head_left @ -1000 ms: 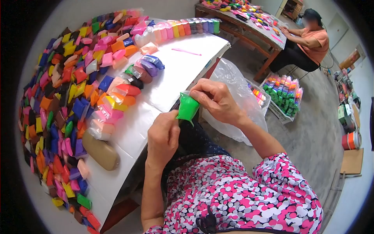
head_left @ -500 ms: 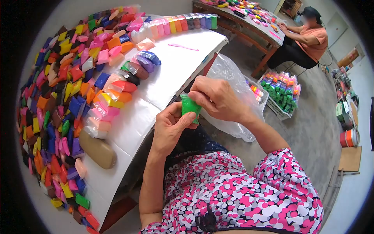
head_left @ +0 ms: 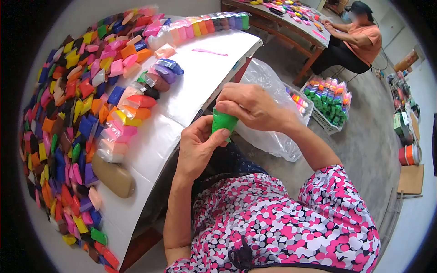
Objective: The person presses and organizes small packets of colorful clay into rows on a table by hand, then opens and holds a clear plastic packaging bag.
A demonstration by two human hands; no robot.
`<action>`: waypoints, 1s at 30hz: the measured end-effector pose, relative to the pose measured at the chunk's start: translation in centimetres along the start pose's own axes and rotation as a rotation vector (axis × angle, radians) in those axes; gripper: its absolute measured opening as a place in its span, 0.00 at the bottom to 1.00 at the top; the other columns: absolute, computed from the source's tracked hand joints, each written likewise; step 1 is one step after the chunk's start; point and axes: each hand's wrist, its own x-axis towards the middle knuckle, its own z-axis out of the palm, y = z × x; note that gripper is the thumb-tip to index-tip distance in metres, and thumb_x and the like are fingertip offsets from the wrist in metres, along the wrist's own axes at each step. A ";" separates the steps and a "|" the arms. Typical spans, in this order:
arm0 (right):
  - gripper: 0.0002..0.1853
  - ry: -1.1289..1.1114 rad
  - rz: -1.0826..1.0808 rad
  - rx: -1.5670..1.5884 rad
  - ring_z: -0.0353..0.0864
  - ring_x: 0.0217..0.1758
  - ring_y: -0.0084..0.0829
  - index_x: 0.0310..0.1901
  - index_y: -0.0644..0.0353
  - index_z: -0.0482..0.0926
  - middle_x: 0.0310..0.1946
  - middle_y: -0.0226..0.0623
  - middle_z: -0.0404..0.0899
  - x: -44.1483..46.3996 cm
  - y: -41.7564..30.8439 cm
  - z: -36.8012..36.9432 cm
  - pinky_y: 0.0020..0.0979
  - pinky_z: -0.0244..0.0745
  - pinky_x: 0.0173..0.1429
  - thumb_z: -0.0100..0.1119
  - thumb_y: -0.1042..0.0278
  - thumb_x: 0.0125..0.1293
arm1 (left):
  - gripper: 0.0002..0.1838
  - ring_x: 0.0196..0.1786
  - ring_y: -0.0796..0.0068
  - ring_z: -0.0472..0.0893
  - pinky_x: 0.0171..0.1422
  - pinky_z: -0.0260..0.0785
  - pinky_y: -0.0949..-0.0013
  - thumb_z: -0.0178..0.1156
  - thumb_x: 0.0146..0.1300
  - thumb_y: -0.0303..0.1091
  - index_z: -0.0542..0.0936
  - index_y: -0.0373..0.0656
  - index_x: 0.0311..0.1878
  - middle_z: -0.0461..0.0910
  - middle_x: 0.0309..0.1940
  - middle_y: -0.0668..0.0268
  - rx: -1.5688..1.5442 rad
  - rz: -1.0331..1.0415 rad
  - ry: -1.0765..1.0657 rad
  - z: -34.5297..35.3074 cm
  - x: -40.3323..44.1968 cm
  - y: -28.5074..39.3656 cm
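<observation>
A small green packet (head_left: 223, 123), soft-looking and in shiny plastic, is held upright between my hands, just off the table's edge. My left hand (head_left: 198, 144) pinches its lower part between thumb and fingers. The fingers of my right hand (head_left: 250, 107) are closed on its upper end, covering that corner. On the white tabletop (head_left: 161, 141) to the left lie a tan oval case (head_left: 113, 175), a thin pink plastic stick (head_left: 209, 52) and a short row of coloured packets (head_left: 123, 129).
A big heap of coloured packets (head_left: 68, 136) covers the table's left side, with a long packed strip (head_left: 200, 28) at the back. A clear plastic bag (head_left: 268, 136) hangs beside the table. White crates (head_left: 328, 125) of packets stand on the floor. Another person (head_left: 359, 41) sits at a farther table (head_left: 273, 18).
My right hand has shifted slightly left and up over the packet's top, which is now more covered. The packet looks more tapered toward the bottom. The view has shifted a little.
</observation>
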 end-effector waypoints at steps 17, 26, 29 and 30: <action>0.13 -0.026 0.026 -0.217 0.77 0.32 0.47 0.30 0.63 0.69 0.26 0.45 0.73 -1.5 0.3 -1.5 0.43 0.71 0.36 0.55 0.63 0.68 | 0.17 0.41 0.75 0.83 0.44 0.79 0.71 0.62 0.67 0.33 0.77 0.33 0.54 0.83 0.40 0.61 -0.044 0.041 0.039 0.1 1.1 -0.4; 0.13 0.056 0.091 -0.131 0.78 0.32 0.49 0.31 0.64 0.72 0.27 0.48 0.74 -2.0 0.4 -1.4 0.44 0.70 0.34 0.57 0.62 0.68 | 0.18 0.38 0.78 0.82 0.42 0.78 0.73 0.65 0.65 0.32 0.78 0.32 0.53 0.82 0.40 0.64 -0.134 0.048 0.066 0.9 1.8 -0.4; 0.13 0.047 0.219 0.004 0.80 0.33 0.43 0.37 0.65 0.75 0.30 0.46 0.78 -2.0 0.7 -1.8 0.39 0.72 0.36 0.59 0.61 0.67 | 0.17 0.37 0.78 0.82 0.42 0.78 0.74 0.63 0.67 0.34 0.78 0.32 0.53 0.82 0.39 0.64 -0.130 0.047 0.069 1.1 2.1 0.2; 0.14 0.041 0.278 0.070 0.81 0.33 0.40 0.40 0.66 0.76 0.30 0.44 0.79 -2.0 0.8 -1.9 0.37 0.72 0.36 0.60 0.60 0.67 | 0.17 0.38 0.77 0.82 0.43 0.78 0.73 0.61 0.68 0.34 0.77 0.32 0.54 0.82 0.40 0.63 -0.130 0.048 0.049 1.1 2.3 0.4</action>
